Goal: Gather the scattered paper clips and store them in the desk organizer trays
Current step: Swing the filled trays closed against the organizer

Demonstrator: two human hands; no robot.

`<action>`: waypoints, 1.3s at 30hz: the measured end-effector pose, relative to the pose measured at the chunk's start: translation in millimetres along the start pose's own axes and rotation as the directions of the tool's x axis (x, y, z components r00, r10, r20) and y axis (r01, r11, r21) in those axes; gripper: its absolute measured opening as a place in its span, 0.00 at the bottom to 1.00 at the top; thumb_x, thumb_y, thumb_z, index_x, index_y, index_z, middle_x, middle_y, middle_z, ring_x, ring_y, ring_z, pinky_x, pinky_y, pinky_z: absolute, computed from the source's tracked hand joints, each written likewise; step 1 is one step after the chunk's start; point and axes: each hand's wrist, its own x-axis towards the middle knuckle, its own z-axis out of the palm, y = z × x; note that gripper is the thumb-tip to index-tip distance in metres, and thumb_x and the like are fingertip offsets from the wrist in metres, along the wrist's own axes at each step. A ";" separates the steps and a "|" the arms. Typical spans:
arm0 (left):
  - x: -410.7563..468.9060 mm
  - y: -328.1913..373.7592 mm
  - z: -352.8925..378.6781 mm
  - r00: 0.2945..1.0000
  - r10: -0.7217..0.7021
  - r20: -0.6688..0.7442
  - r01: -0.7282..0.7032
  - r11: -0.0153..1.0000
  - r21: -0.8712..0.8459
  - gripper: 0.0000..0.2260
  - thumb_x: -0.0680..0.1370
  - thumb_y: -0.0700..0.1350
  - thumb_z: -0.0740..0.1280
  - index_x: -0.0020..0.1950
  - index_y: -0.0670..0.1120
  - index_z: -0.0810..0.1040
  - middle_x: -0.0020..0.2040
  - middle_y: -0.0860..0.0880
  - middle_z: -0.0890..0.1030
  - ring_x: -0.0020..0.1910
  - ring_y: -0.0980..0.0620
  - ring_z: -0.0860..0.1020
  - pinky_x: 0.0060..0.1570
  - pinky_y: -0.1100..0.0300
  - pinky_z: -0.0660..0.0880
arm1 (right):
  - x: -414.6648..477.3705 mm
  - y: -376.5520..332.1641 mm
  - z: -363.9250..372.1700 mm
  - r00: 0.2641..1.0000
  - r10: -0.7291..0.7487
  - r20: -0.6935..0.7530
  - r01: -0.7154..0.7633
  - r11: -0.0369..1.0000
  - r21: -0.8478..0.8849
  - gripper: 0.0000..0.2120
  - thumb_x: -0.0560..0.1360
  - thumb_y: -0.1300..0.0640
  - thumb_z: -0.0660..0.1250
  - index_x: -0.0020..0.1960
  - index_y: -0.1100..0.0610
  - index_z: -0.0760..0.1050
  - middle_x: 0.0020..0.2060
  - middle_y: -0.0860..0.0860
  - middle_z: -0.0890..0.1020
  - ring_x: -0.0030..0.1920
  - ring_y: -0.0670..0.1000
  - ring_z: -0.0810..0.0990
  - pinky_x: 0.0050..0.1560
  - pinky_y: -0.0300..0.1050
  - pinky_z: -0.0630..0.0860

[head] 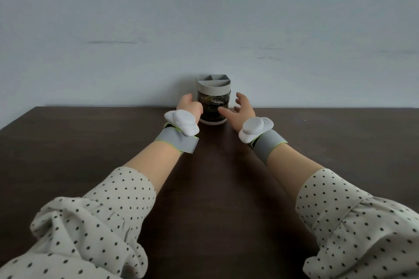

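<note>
A round desk organizer (pixel 213 88) stands at the far edge of the dark table, against the wall. It has a grey divided top and clear dark trays below, with paper clips (pixel 212 100) visible through the trays. My left hand (pixel 189 107) rests against the organizer's left side, fingers curled around it. My right hand (pixel 240 110) is at its right side with fingers spread, the thumb touching the lower tray front. Both wrists carry grey bands with white sensor pods.
The dark brown table (pixel 215 176) stretches from me to a pale blue wall (pixel 204 18). Its left edge slants at the far left. A tiny speck (pixel 305 120) lies on the table at the right. Polka-dot sleeves cover my forearms.
</note>
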 end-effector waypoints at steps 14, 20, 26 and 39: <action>10.0 -10.3 12.7 1.000 0.010 0.002 -0.011 0.999 0.034 0.28 0.71 0.27 0.54 0.70 0.44 0.63 0.69 0.43 0.70 0.69 0.45 0.66 0.66 0.55 0.64 | 17.6 13.7 37.3 0.967 -0.162 -0.195 0.180 0.980 0.080 0.22 0.69 0.54 0.70 0.61 0.54 0.69 0.49 0.44 0.77 0.52 0.44 0.75 0.47 0.27 0.65; 3.1 -9.6 10.9 0.998 0.048 0.042 -0.051 0.996 0.080 0.26 0.71 0.29 0.55 0.69 0.43 0.66 0.67 0.41 0.72 0.66 0.42 0.69 0.66 0.50 0.67 | 14.5 9.3 35.8 0.977 -0.144 -0.155 0.160 0.983 0.092 0.22 0.65 0.52 0.73 0.55 0.50 0.69 0.44 0.38 0.77 0.47 0.41 0.76 0.40 0.19 0.67; -11.9 -12.7 14.5 0.999 0.029 -0.037 -0.027 0.999 0.044 0.24 0.71 0.30 0.57 0.67 0.41 0.67 0.66 0.41 0.70 0.65 0.42 0.69 0.66 0.50 0.66 | 13.8 6.9 25.8 0.978 -0.115 -0.171 0.121 0.992 0.025 0.35 0.61 0.51 0.76 0.63 0.57 0.65 0.61 0.54 0.72 0.58 0.50 0.73 0.59 0.46 0.72; -22.9 -12.1 15.2 0.997 0.050 0.053 -0.055 0.993 0.101 0.26 0.70 0.31 0.58 0.67 0.44 0.67 0.69 0.42 0.69 0.67 0.45 0.68 0.64 0.56 0.66 | 1.8 9.4 -11.5 0.986 -0.150 -0.067 0.155 0.986 0.068 0.38 0.67 0.53 0.73 0.70 0.55 0.57 0.68 0.54 0.68 0.67 0.51 0.67 0.69 0.47 0.64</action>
